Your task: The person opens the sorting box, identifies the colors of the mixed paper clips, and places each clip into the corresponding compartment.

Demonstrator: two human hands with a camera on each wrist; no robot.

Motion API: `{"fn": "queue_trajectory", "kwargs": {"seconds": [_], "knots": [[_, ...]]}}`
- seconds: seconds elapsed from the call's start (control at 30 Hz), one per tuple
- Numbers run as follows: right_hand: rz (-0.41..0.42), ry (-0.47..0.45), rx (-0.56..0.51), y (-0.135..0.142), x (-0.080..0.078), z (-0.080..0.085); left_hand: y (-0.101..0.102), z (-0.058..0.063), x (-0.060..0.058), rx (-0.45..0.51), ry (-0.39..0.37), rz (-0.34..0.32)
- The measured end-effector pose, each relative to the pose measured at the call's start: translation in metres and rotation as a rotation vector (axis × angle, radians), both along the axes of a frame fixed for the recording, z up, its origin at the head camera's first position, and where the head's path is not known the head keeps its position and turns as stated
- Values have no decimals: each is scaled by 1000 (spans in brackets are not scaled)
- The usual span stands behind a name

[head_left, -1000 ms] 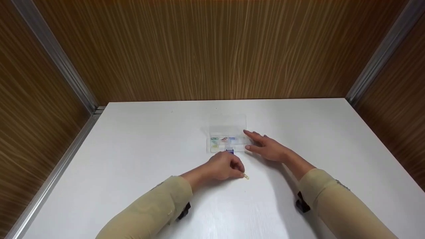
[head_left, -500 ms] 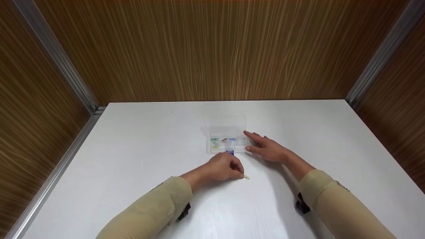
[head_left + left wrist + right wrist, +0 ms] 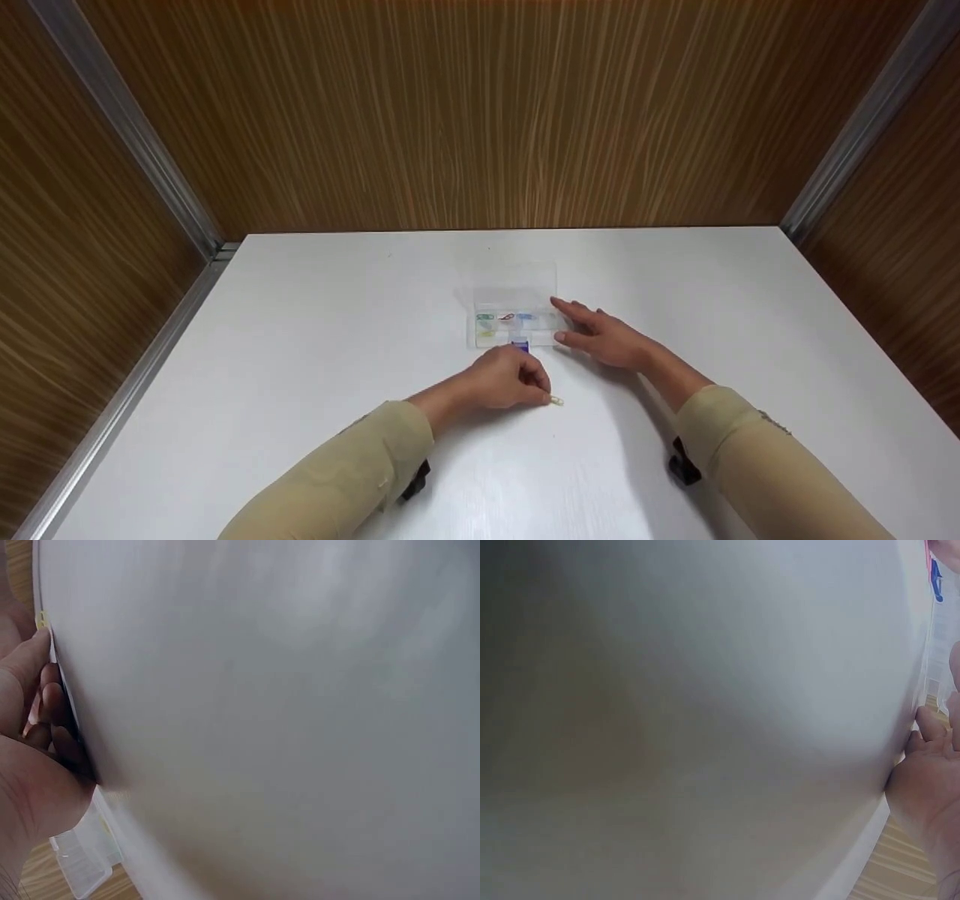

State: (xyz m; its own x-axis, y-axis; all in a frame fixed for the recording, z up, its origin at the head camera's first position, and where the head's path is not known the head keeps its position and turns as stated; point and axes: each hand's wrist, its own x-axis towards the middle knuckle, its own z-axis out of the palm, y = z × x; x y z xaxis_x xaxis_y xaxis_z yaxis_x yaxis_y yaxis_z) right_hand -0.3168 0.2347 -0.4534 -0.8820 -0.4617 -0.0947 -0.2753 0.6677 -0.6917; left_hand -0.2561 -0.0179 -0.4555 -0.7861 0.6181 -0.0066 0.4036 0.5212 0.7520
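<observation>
My left hand (image 3: 506, 379) pinches a small yellow paper clip (image 3: 556, 400) between thumb and finger, low over the table in front of a clear plastic box. In the left wrist view the clip (image 3: 42, 619) pokes out past the thumb tip. The divided box (image 3: 544, 339) lies with its lid (image 3: 515, 281) raised at the back and a blue latch (image 3: 520, 346) at the front. Green (image 3: 485, 317), red (image 3: 506, 317) and blue paper clips (image 3: 525, 316) sit in separate back compartments; something yellow (image 3: 487, 334) is at front left. My right hand (image 3: 607, 339), fingers extended, touches the box's right end.
The white table (image 3: 337, 300) spreads around the box on all sides. Wood-patterned panels (image 3: 480, 112) enclose it at the back and both sides, with metal posts (image 3: 142, 142) at the corners. Black wrist straps (image 3: 682, 461) show under the sleeves.
The yellow paper clip has turned slightly in my left fingers. Both hands otherwise keep their places, and the box has not moved.
</observation>
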Motion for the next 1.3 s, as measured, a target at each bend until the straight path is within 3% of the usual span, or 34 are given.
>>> {"fn": "queue_trajectory", "kwargs": {"seconds": [0.47,0.83,1.03,1.3], "knots": [[2,8,7,0,0,-3,-4,0,0,86,-49,-20],[-31,-28,32,-3,0,-5,-14,1,-4,159,-116,28],[-29,-24,12,-3,1,-5,-27,11,-10,189,-94,98],[-56,-30,15,-2,0,-3,-54,30,-27,211,-40,280]]}}
